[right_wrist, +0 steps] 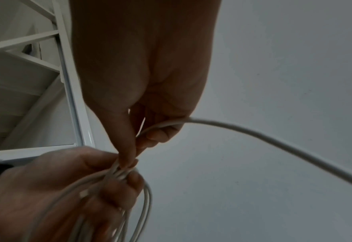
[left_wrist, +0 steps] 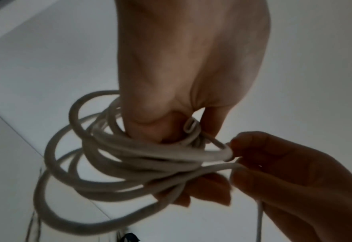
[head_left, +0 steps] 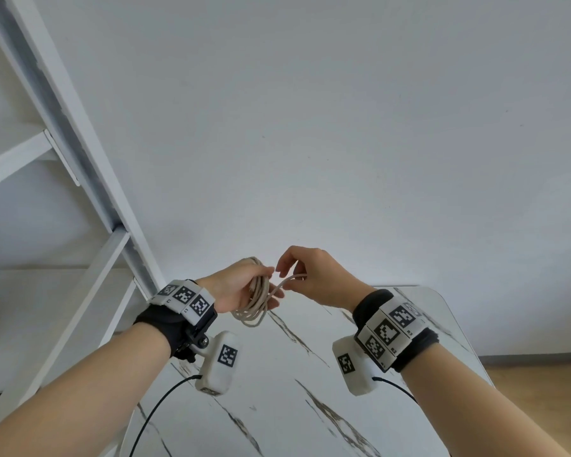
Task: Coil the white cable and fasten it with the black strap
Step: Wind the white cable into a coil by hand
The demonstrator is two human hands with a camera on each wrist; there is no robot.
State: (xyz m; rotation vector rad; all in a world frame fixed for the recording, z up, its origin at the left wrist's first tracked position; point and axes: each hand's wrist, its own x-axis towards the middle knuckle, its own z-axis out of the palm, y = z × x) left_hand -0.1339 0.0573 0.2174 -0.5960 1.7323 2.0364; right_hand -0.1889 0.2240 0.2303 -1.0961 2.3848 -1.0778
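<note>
The white cable [head_left: 254, 303] is wound into several loops [left_wrist: 109, 163] that hang from my left hand [head_left: 241, 288], raised above the table. My left hand's fingers curl round the bundle [right_wrist: 113, 178]. My right hand [head_left: 310, 275] pinches a loose strand of the cable [head_left: 290, 278] just right of the coil, thumb and fingers closed on it [right_wrist: 150, 131]. The free length [right_wrist: 274, 140] runs off to the right in the right wrist view. I see no black strap in any view.
A white table with dark marble veins [head_left: 310, 374] lies under my hands, its far right corner rounded [head_left: 439, 295]. A white metal frame [head_left: 80, 153] rises on the left against the pale wall. Wooden floor [head_left: 541, 390] shows at the right.
</note>
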